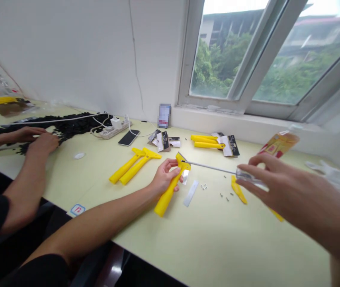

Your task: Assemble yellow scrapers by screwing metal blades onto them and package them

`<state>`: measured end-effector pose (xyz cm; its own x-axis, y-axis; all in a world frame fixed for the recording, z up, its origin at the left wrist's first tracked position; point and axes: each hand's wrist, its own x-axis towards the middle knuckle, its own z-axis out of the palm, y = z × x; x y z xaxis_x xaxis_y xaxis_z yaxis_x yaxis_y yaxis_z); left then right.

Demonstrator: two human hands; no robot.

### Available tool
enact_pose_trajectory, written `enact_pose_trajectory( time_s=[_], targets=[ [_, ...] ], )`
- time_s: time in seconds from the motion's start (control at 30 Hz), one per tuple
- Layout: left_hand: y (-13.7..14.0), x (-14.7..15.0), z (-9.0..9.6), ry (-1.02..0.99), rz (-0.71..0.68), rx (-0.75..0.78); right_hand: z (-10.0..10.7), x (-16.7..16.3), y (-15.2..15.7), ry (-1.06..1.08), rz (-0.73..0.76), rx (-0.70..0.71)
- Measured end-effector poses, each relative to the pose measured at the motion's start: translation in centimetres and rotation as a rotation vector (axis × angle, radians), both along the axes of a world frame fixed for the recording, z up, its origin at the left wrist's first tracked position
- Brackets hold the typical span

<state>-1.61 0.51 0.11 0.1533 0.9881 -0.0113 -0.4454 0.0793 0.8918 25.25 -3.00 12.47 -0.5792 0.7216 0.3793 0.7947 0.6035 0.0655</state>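
Observation:
My left hand (167, 175) is closed round the neck of a yellow scraper (167, 198), its head tilted up and its handle pointing toward me. In my right hand (273, 175) is the clear handle of a screwdriver (212, 166); its long shaft reaches left, and the tip meets the scraper's head. Just below the left hand lies a flat pale strip (191, 193), beside several small nuts (204, 186). Several screws (227, 199) are scattered nearer the right hand. A yellow plastic piece (239, 190) rests by the screwdriver handle; another yellow piece (276, 214) is partly hidden under my right forearm.
Two yellow scrapers (135, 165) lie to the left, more packaged ones (208, 141) at the back. Behind are cards (162, 140), a phone (129, 138), a power strip (115, 129) and a bottle (280, 143). At left, another person's hands (43, 139) work by a black heap (77, 126).

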Motion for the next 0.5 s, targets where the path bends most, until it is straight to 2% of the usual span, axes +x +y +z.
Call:
enact_pose_trajectory(
  time_s=[0.07,0.17,0.27,0.33,0.4,0.43,0.5],
  targets=[
    [0.1,0.0,-0.1,0.009,0.007,-0.006,-0.1,-0.4,-1.0,-0.049,-0.033,0.062],
    [0.3,-0.2,0.0,0.0,0.032,0.019,0.3,-0.6,-1.7,-0.012,0.047,-0.006],
    [0.3,-0.3,0.3,-0.01,0.051,0.036,1.1,-0.5,-0.8,0.255,0.081,-0.006],
    [0.3,-0.3,0.3,-0.011,0.038,0.04,1.4,-0.2,0.2,0.504,-0.021,0.007],
    [0.2,-0.2,0.2,-0.01,0.023,0.031,1.4,0.5,1.3,0.643,-0.126,-0.078],
    [0.1,-0.2,0.1,-0.005,0.026,0.021,1.3,1.0,1.7,0.646,-0.128,-0.157],
    [0.1,-0.2,0.0,0.014,0.051,0.002,0.9,1.9,2.3,0.586,-0.034,-0.308]
  ],
)
